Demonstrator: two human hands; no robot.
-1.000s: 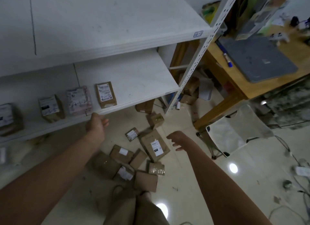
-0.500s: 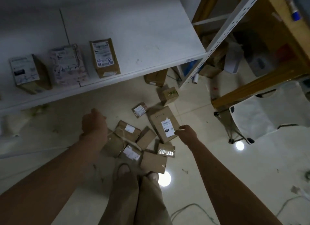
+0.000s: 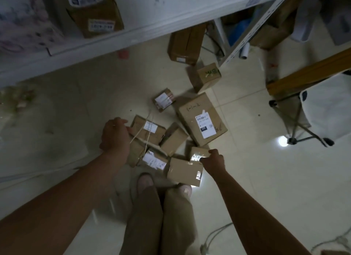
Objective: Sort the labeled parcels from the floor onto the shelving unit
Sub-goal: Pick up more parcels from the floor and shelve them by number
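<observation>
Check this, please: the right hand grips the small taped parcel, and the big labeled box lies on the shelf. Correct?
Not quite: in the head view the big labeled box lies on the floor, not on the shelf. The right hand does grip the small taped parcel.
</observation>
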